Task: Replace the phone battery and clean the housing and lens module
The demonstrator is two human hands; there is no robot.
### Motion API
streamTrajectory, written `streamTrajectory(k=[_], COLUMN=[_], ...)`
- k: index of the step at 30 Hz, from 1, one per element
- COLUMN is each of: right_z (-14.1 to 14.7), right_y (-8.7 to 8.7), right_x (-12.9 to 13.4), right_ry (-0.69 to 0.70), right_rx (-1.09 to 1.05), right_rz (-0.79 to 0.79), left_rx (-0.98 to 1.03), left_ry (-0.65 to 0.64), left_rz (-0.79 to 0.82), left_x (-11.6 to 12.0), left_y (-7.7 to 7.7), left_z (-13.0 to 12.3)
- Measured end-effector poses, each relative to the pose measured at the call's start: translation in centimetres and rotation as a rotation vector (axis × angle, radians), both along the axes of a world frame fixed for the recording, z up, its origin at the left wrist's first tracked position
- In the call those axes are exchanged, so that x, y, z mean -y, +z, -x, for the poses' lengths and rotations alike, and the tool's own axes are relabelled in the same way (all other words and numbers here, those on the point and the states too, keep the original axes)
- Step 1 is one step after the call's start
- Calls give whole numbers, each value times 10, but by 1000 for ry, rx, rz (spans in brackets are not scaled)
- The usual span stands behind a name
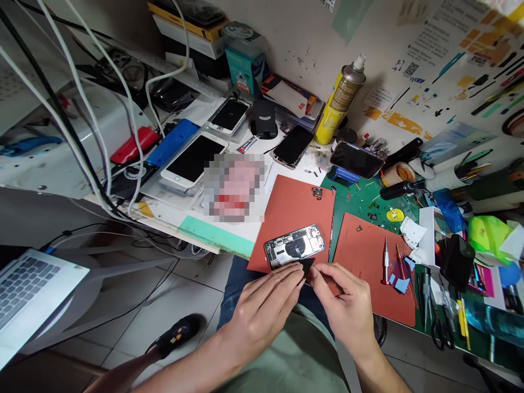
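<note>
An opened phone (295,244) lies on the reddish-brown mat in front of me, its inner parts and a black round patch exposed. Just at its near edge, my left hand (268,308) has its fingers pressed together around a small black flat piece (308,265). My right hand (346,300) pinches at the right edge of that same piece with thumb and forefinger. The lower part of the piece is hidden behind my fingers, and its exact kind does not show.
A second reddish mat (374,262) carries a screwdriver (385,265) and blue scraps. Scissors (442,327) lie at the right edge. A yellow spray can (338,103) stands by the wall. White cables (96,114) hang at left, near a white phone (194,158) and a laptop (35,295).
</note>
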State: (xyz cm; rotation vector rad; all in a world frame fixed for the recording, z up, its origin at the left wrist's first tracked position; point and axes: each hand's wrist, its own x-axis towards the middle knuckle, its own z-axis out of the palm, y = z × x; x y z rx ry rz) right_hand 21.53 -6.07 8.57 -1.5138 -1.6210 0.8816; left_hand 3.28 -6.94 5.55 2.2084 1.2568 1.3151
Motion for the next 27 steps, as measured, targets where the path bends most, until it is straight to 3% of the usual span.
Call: streamTrajectory(k=[6, 13, 23, 27], right_z=[0, 2, 7, 5], right_y=[-3, -4, -15, -11], right_x=[4, 3, 9, 13], right_ry=[-8, 28, 47, 48], right_rx=[17, 169, 476, 403], right_rz=[-33, -236, -494, -436], left_rx=[-25, -80, -140, -42], left_ry=[-25, -41, -179, -152], left_rz=[-46, -51, -86, -42], left_x=[-1, 1, 4, -2], left_y=[2, -3, -16, -14], left_z=[-1, -1, 5, 6])
